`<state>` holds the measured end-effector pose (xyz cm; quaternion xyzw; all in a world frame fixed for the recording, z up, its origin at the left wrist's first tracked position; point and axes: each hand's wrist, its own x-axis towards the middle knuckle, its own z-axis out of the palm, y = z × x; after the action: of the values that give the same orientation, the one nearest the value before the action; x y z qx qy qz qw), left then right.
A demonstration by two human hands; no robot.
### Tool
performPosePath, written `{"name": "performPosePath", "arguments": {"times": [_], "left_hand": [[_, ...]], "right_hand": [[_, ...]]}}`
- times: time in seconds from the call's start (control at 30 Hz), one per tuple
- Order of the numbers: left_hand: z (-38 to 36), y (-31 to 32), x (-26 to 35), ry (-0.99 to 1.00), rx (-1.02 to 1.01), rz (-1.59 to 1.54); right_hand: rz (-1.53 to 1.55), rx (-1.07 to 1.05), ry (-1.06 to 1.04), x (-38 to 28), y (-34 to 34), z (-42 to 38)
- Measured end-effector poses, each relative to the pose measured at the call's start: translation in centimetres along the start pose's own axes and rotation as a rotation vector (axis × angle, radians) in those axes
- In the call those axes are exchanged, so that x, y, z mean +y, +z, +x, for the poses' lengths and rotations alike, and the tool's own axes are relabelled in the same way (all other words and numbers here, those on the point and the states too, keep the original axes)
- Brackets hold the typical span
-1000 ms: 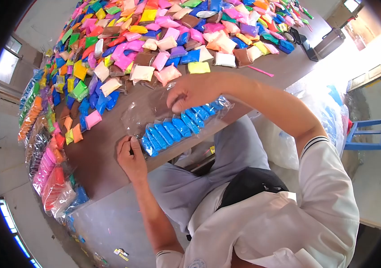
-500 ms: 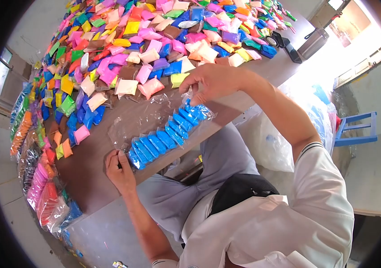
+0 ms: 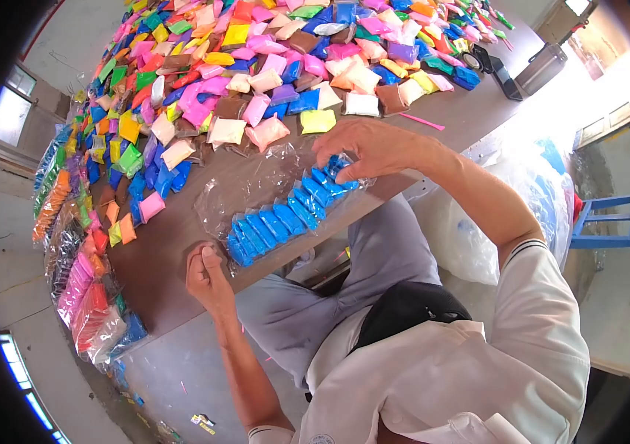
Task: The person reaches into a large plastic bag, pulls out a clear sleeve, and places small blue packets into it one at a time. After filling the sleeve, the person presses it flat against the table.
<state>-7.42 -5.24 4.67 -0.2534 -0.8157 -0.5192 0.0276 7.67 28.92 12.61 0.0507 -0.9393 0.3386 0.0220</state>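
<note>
A slanting row of small blue packets (image 3: 276,224) in clear plastic lies along the table's near edge. At its far right end my right hand (image 3: 374,150) bends over the last packets, thumb and fingers closed round a blue packet (image 3: 339,163). My left hand (image 3: 208,275) is a closed fist beside the row's left end, close to the table edge; whatever it holds is hidden. Loose clear plastic film (image 3: 219,194) spreads behind the row, wrinkled and partly lifted.
A large heap of coloured packets (image 3: 256,74) covers the far table. Bundled packets in clear bags (image 3: 82,292) hang at the left edge. A pink stick (image 3: 424,122), a phone on a stand (image 3: 503,78) and a metal flask (image 3: 543,68) are farther right. A blue stool (image 3: 607,222) stands beyond a plastic sack (image 3: 470,214).
The view has shifted a little. My right hand has come down closer round the end packets, and the pink stick now shows behind it. My left fist has drawn slightly away from the row.
</note>
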Motion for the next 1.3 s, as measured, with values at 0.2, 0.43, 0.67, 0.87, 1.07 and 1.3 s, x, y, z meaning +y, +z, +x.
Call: {"name": "performPosePath", "arguments": {"times": [0.2,0.43,0.67,0.87,1.07,1.3], "left_hand": [[1.9,-0.2,5.7,0.153,-0.09,0.108],[3.5,3.8,9.5,0.404,-0.281,0.229],[3.1,5.6,8.7,0.383,-0.544,0.264],[2.8,5.8,8.1,0.416,-0.552,0.288],[2.6,6.0,8.1,0.37,-0.462,0.27],[2.9,6.4,7.8,0.349,-0.436,0.326]], "right_hand": [[-0.085,0.109,-0.131,-0.2,0.9,-0.2],[-0.05,-0.156,-0.083,-2.7,1.4,1.2],[0.051,-0.149,-0.024,-0.5,2.9,2.5],[0.148,-0.086,0.025,-0.3,2.8,2.6],[0.178,-0.102,0.033,-0.5,2.3,2.8],[0.136,-0.017,-0.029,0.5,2.5,2.3]]}}
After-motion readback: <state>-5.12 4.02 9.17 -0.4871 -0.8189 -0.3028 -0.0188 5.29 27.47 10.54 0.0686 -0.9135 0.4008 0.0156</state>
